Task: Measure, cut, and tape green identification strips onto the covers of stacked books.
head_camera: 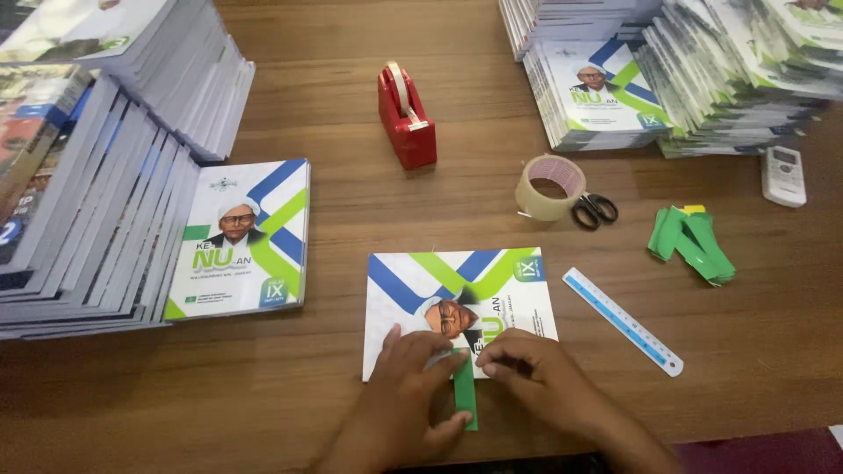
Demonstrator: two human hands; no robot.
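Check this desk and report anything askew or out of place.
Nothing looks damaged or spilled. The green strip under both hands overhangs the near edge of the booklet. The left stack of books leans and fans out. The ruler lies diagonally.

Single head view, looking steeply down at wooden table (pixel 351 175), fairly near.

We see a booklet (pixel 457 298) lying on the table (pixel 351 386) at its near edge, a paper strip (pixel 464 395) at the booklet's six o'clock. At twelve o'clock stands the tape dispenser (pixel 407 117); at two, a tape roll (pixel 550 187) touching scissors (pixel 595 210). A ruler (pixel 622 320) lies at three — folded strips (pixel 690 245) beyond it (toward two). Book stacks (pixel 97 175) sit at nine to ten, and more stacks (pixel 685 70) at one.
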